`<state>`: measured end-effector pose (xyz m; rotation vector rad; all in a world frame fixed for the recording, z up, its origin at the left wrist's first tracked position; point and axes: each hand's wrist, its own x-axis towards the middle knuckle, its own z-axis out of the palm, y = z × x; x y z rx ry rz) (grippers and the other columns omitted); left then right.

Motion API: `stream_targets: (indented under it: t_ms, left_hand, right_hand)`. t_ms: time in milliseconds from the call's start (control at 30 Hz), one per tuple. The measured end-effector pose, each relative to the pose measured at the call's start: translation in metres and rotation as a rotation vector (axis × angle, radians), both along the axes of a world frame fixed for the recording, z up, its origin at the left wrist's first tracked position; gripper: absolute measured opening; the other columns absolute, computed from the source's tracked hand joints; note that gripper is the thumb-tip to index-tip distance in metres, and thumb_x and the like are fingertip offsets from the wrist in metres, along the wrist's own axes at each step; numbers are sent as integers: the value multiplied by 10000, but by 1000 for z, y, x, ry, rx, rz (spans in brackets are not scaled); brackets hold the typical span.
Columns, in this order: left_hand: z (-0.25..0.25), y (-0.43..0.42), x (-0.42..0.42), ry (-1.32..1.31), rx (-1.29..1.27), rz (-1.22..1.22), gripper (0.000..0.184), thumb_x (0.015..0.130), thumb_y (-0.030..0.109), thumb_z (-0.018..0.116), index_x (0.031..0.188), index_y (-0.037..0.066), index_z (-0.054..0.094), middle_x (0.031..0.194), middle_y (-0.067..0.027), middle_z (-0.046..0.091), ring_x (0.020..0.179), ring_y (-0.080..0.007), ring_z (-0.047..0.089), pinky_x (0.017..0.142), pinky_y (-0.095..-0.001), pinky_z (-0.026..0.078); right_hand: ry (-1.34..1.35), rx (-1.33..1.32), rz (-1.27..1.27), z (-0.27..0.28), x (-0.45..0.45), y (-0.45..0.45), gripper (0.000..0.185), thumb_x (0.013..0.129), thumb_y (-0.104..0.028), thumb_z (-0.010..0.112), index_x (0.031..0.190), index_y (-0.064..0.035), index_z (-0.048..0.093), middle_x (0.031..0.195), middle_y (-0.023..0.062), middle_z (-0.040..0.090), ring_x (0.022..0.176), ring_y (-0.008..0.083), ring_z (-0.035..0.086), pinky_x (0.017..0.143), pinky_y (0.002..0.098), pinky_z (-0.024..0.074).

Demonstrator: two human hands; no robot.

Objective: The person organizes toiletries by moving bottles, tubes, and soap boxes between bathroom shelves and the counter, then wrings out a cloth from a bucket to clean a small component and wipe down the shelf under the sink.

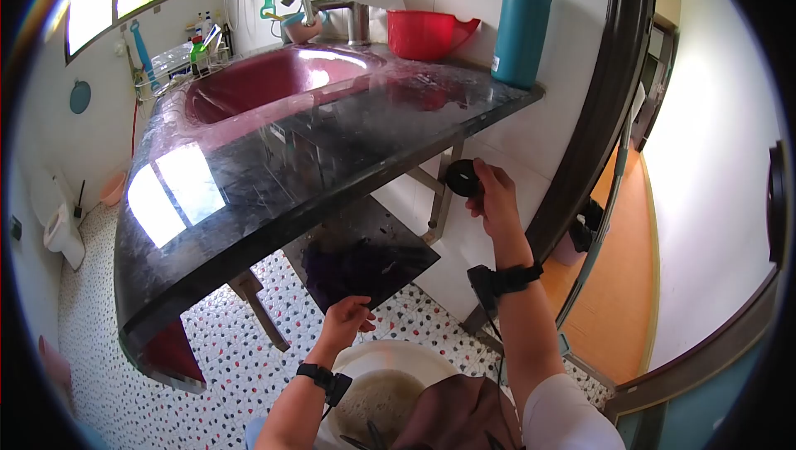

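Note:
My right hand (494,193) is raised beside the counter's front edge, its fingers closed on a black round object (462,178) with a small pale mark; its exact kind is unclear. My left hand (348,323) hovers over the rim of a pale bucket (365,357), fingers loosely bent and a little apart, with nothing visible in them. Murky, foamy water (375,400) fills the bucket, and a brown cloth (464,413) hangs partly in it. Dark wet-looking fabric (356,263) lies on a black slab (414,257) under the counter.
Above stands a black stone counter (332,160) with a maroon sink (249,89). On it are a red dipper (423,35) and a teal thermos (521,27). A metal bracket (439,201) supports it. A doorway with wooden floor (618,267) lies right, a toilet (62,226) far left.

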<state>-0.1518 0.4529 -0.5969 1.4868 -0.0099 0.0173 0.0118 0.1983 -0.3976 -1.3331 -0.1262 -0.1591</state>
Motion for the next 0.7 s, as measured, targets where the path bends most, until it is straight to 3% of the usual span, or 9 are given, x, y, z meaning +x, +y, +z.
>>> stream_targets:
  t_ms: [167, 267, 333, 467, 533, 700]
  left_hand:
    - [-1, -3, -1, -4, 7, 16, 259, 890, -2, 528, 1146, -38, 544, 850, -130, 661, 689, -185, 671, 606, -281, 535]
    - [-3, -1, -3, -23, 16, 8, 259, 890, -1, 530, 1146, -37, 544, 853, -128, 663, 694, -177, 669, 619, -277, 535]
    - [-2, 0, -3, -55, 50, -19, 262, 891, 0, 527, 1150, -34, 541, 857, -127, 664, 699, -173, 667, 636, -273, 534]
    - [-6, 1, -1, -45, 45, -29, 266, 889, -3, 528, 1153, -33, 538, 853, -126, 665, 706, -176, 668, 639, -275, 534]
    - [-5, 1, -1, -33, 33, -30, 267, 888, -1, 532, 1153, -32, 539, 854, -126, 665, 708, -175, 668, 639, -273, 534]
    - [-2, 1, -2, -28, 9, -30, 272, 882, -1, 547, 1152, -30, 541, 857, -126, 663, 709, -172, 665, 639, -272, 536]
  right_hand:
    - [-104, -196, -189, 5, 2, -4, 526, 793, -354, 720, 1091, 31, 522, 698, 78, 602, 428, 125, 527, 356, 255, 404]
    - [-228, -337, -278, -8, 11, 0, 535, 764, -295, 753, 1110, 36, 513, 704, 84, 603, 506, 164, 567, 435, 272, 446]
    - [-533, -606, -468, -9, 18, 3, 522, 740, -248, 768, 1116, 17, 522, 772, 98, 607, 636, 202, 597, 558, 296, 483]
    - [-654, -594, -415, -6, 25, 16, 523, 702, -212, 787, 1119, -17, 538, 876, 124, 600, 787, 259, 609, 681, 346, 495]
    - [-789, -820, -426, -14, 37, 20, 526, 684, -215, 792, 1121, -48, 551, 975, 146, 578, 862, 306, 596, 738, 387, 494]
    - [-705, -908, -294, -32, 48, 27, 519, 686, -203, 778, 1135, -75, 550, 1017, 162, 558, 904, 356, 582, 780, 413, 489]
